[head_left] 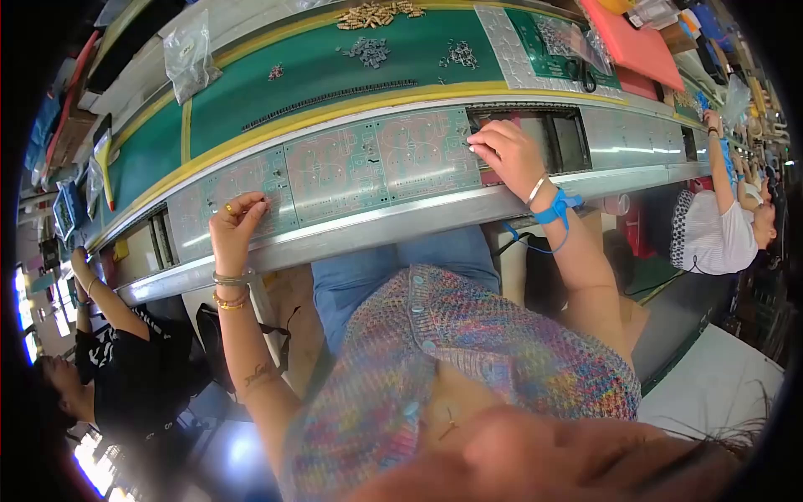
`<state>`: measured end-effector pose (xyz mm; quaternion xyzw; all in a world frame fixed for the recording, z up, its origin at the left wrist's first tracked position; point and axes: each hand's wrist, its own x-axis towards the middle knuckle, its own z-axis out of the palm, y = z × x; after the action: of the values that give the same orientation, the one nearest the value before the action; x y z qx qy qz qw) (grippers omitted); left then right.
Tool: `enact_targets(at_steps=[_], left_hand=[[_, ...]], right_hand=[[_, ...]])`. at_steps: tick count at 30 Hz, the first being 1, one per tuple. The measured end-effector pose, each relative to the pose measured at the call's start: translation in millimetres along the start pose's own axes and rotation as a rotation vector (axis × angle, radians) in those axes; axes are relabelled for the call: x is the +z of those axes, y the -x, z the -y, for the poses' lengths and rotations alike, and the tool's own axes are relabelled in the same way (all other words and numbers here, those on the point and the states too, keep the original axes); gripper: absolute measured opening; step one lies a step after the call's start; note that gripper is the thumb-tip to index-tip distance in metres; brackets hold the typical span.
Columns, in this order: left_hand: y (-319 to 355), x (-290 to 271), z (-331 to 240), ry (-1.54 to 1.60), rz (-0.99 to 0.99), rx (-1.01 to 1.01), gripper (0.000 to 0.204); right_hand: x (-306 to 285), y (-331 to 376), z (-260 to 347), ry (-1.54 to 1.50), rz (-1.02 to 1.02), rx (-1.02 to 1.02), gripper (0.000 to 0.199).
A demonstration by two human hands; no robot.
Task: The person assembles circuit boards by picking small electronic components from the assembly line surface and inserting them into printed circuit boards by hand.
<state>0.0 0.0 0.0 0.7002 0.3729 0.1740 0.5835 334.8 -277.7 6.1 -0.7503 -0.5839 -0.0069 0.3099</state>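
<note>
A row of green circuit boards (pixel 335 171) with reddish trace patterns lies along the metal rail in front of me. My left hand (pixel 238 217) is over the left part of the row, thumb and fingertips pinched; whatever lies between them is too small to make out. At the right end of the board nearest the gap, my right hand (pixel 508 152) has its thumb and forefinger together by the board's edge. A tiny dark part seems to show at those fingertips, but its kind is unclear. A blue wrist strap (pixel 559 207) with a cord circles my right wrist.
Beyond the rail, the green mat holds brass-coloured parts (pixel 376 14), grey components (pixel 368 52), small silvery parts (pixel 460 55) and a long black component strip (pixel 326 102). Scissors (pixel 583 75) lie far right. Co-workers sit on both sides. An open gap (pixel 569 138) interrupts the boards.
</note>
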Motion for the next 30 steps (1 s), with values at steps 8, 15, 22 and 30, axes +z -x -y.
enact_targets(at_steps=[8,15,22,30], left_hand=[[2,6,-6,0.014,0.013,0.010,0.017],[3,6,-8,0.005,0.009,0.010,0.017],[2,11,-8,0.013,-0.013,0.012,0.017],[10,10,-9,-0.048,-0.049,0.024,0.014]], right_hand=[[0,-1,-2,0.027,0.010,-0.028,0.009],[-1,1,2,0.203,0.017,-0.168,0.011],[-12,-30,17,0.063,-0.076,-0.106,0.018],[35,-98,-9,-0.078,-0.014,0.017,0.012]])
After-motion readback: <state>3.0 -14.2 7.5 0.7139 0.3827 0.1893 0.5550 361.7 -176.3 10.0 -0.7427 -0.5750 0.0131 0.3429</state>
